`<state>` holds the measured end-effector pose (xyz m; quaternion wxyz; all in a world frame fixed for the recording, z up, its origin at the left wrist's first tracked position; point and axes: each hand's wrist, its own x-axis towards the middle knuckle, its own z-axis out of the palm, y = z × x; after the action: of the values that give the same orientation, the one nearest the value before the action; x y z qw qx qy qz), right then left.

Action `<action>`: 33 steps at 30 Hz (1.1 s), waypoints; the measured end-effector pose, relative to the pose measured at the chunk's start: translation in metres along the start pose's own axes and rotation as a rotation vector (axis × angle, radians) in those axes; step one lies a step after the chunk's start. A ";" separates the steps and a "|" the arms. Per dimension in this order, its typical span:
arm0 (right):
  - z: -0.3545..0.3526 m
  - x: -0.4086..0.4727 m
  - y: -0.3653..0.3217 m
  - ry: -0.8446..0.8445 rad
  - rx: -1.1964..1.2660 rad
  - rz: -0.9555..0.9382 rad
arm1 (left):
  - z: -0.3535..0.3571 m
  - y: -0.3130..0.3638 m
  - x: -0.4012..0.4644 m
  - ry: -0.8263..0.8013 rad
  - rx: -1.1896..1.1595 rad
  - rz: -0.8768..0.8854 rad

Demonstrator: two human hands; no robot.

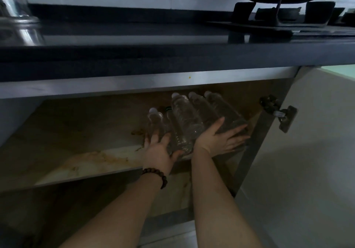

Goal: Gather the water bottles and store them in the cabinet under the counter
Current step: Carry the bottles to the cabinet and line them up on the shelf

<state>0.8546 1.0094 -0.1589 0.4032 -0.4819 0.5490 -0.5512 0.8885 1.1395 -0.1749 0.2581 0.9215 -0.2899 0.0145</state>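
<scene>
Several clear plastic water bottles with white caps lie side by side on the stained shelf of the open cabinet under the dark counter, caps pointing inward. My left hand, a bead bracelet on its wrist, presses against the bases of the left bottles. My right hand lies flat over the bases of the right bottles, fingers spread. Both hands touch the bottles; neither wraps around one.
The cabinet door stands swung open at the right, its hinge showing. A lower compartment lies dark below the shelf. On the counter sit a steel vessel at left and a gas stove with a dark pan at right.
</scene>
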 end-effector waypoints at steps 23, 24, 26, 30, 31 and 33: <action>-0.151 -0.043 -0.137 -0.764 -0.718 -0.421 | -0.178 0.025 -0.103 -0.292 0.076 -0.083; -0.165 -0.047 -0.155 -0.830 -0.780 -0.460 | -0.200 0.032 -0.115 -0.289 0.081 -0.095; -0.192 -0.054 -0.191 -0.948 -0.894 -0.501 | -0.244 0.044 -0.136 -0.268 0.098 -0.127; -0.236 -0.072 -0.258 -1.074 -1.002 -0.557 | -0.328 0.057 -0.181 -0.217 0.105 -0.213; -0.245 -0.077 -0.271 -1.091 -1.008 -0.560 | -0.345 0.057 -0.192 -0.214 0.108 -0.233; -0.259 -0.087 -0.288 -1.143 -1.023 -0.582 | -0.373 0.052 -0.214 -0.195 0.124 -0.269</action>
<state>0.6453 1.1713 0.1367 0.1918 -0.9358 0.2953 0.0152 0.7284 1.3966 0.1350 0.1708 0.9632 -0.1863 -0.0919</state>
